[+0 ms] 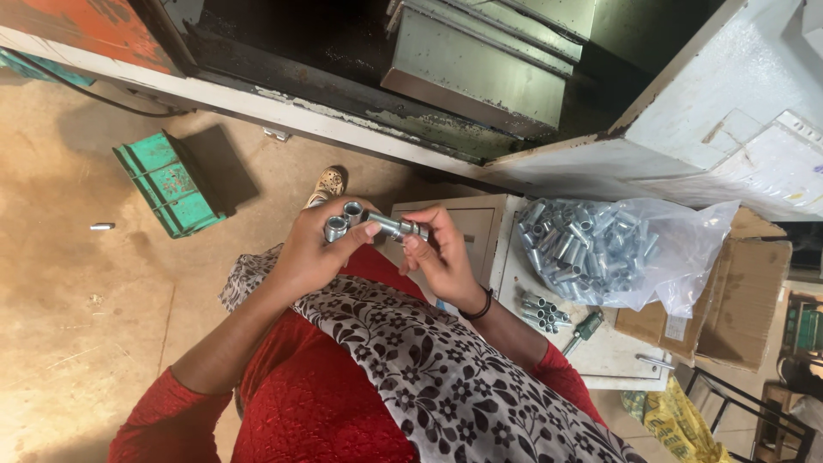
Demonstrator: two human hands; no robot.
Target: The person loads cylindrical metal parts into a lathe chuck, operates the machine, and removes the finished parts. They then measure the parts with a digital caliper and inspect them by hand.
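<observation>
Seen from above, the person's left hand (313,249) is curled shut around a small clutch of short, shiny silver metal sleeves (343,219), two of which stand up between the thumb and fingers with their hollow ends showing. The right hand (441,257) is closed in a pinch, thumb and fingertips gripping one end of a longer silver metal tube fitting (396,227) that lies roughly level between the two hands, its other end touching the left thumb. Both hands are held over the lap, above a red quilted garment (317,403) and a grey scarf printed with dark flowers (446,377), and a dark band (482,306) circles the right wrist. Just to the right of the hands stands a low white metal worktop (613,356), on which a clear plastic bag heaped with many more silver fittings (591,249) sits, its mouth slumped open. Beside the bag, near the right forearm, a small loose pile of the same fittings (542,310) lies on the worktop, with a green-handled tool (583,330) next to it. A brown cardboard box (741,300) stands against the worktop's far side. On the dusty tan floor (77,309) to the left lies a green metal block (169,183), and well apart from it a single stray silver piece (102,226). A sandalled foot (327,184) shows beyond the hands, near the base of a large pale machine (480,69).
</observation>
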